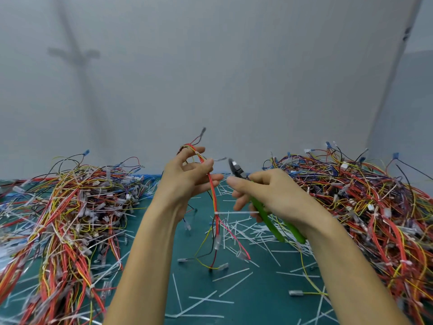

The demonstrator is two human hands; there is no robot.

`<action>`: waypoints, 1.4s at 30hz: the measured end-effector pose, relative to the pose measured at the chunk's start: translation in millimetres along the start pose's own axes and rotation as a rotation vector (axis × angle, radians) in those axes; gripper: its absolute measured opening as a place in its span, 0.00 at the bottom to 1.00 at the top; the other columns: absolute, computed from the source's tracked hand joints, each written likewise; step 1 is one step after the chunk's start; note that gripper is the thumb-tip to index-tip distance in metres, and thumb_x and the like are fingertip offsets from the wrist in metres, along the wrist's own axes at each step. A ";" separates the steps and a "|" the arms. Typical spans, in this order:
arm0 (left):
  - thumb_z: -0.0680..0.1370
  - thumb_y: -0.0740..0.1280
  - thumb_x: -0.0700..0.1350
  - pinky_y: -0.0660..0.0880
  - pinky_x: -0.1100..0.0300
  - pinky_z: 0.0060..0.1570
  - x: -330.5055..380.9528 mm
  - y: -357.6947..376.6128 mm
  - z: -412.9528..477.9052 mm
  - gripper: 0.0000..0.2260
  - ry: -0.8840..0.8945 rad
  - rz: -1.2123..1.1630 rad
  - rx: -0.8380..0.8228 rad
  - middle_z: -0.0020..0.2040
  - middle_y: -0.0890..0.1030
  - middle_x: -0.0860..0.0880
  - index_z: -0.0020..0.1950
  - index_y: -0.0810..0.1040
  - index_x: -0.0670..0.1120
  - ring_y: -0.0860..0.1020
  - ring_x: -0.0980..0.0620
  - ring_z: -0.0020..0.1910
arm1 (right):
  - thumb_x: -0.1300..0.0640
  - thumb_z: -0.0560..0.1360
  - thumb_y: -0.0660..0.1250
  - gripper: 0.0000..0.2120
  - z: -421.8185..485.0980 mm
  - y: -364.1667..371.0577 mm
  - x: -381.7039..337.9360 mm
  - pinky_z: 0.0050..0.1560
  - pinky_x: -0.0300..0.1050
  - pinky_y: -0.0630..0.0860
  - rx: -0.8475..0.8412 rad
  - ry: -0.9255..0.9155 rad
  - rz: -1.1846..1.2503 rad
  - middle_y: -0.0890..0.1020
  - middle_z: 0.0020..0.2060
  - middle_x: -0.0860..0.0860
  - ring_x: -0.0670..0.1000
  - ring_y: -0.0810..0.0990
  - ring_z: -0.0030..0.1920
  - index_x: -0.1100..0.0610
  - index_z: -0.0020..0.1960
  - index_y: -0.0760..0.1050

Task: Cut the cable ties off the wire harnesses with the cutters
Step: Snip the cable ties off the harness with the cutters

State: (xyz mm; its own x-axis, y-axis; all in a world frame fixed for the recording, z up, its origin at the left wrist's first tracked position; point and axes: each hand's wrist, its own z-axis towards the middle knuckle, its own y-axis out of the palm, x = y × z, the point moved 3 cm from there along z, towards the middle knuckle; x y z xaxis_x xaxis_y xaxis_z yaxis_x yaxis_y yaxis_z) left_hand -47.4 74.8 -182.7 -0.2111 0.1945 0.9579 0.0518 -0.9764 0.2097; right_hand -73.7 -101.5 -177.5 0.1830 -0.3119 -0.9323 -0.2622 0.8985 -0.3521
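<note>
Two piles point(70, 207) point(365, 202); left hand point(185, 184) pinches one harness point(214, 199), right hand point(271, 191) grips one cutters point(269, 222).

Views: one, worn on the person's head.
Position: I look from above and behind the forearms point(145, 254), which run in from the bottom edge.
Facing: forward and a little down; the wall point(210, 66) fills my upper half, the table point(257, 289) the lower.
Nearness: close; the left hand point(185, 181) with the harness point(213, 195) and the right hand point(271, 191) with the cutters point(271, 225) sit dead centre.
Width: wide lens; the left pile point(70, 207) and right pile point(363, 207) reach my side edges, and the wall's corner line leans at right.
</note>
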 end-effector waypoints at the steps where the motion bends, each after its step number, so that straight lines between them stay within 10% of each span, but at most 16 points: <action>1: 0.77 0.68 0.36 0.81 0.61 0.36 -0.4 -0.1 0.2 0.14 0.021 -0.008 0.028 0.39 0.79 0.45 0.62 0.75 0.42 0.85 0.47 0.36 | 0.39 0.69 0.73 0.22 -2.1 2.6 -1.7 0.31 0.42 0.75 -0.052 0.000 -0.006 0.86 0.36 0.53 0.47 0.77 0.28 0.58 0.44 0.82; 11: 0.79 0.69 0.45 0.82 0.58 0.35 -0.4 3.2 -2.2 0.14 -0.057 0.060 0.006 0.38 0.84 0.46 0.59 0.70 0.40 0.85 0.45 0.37 | 0.62 0.73 0.72 0.04 1.9 8.7 -4.0 0.32 0.43 0.75 0.083 -0.132 -0.089 0.84 0.31 0.51 0.45 0.76 0.27 0.56 0.40 0.80; 22: 0.74 0.71 0.38 0.80 0.56 0.44 -0.2 15.9 -12.2 0.12 -0.099 0.033 -0.466 0.49 0.84 0.43 0.56 0.76 0.42 0.84 0.46 0.44 | 0.60 0.74 0.73 0.05 4.5 -4.8 -0.2 0.25 0.43 0.75 0.441 -0.174 0.124 0.82 0.27 0.49 0.46 0.74 0.25 0.55 0.40 0.79; 31: 0.69 0.71 0.34 0.78 0.64 0.33 -5.0 22.4 -7.5 0.15 -0.042 0.002 -0.371 0.45 0.84 0.43 0.52 0.72 0.43 0.81 0.51 0.32 | 0.58 0.73 0.74 0.06 7.0 -5.4 1.9 0.31 0.47 0.76 0.462 -0.205 0.121 0.84 0.30 0.50 0.46 0.75 0.25 0.53 0.39 0.79; 42: 0.77 0.66 0.37 0.80 0.57 0.42 -6.3 23.0 -11.7 0.13 -0.123 -0.126 -0.479 0.47 0.83 0.41 0.61 0.70 0.39 0.84 0.43 0.43 | 0.59 0.74 0.72 0.06 6.1 -8.3 -0.3 0.36 0.44 0.72 0.534 -0.263 0.115 0.84 0.31 0.50 0.40 0.75 0.26 0.53 0.40 0.78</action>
State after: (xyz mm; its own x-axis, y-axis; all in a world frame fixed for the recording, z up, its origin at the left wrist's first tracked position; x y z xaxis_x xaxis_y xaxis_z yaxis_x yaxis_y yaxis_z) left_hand -56.3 50.0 -186.2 -0.0685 0.2953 0.9529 -0.4262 -0.8723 0.2397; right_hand -65.7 -107.0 -173.8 0.4277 -0.1779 -0.8862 0.2049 0.9740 -0.0966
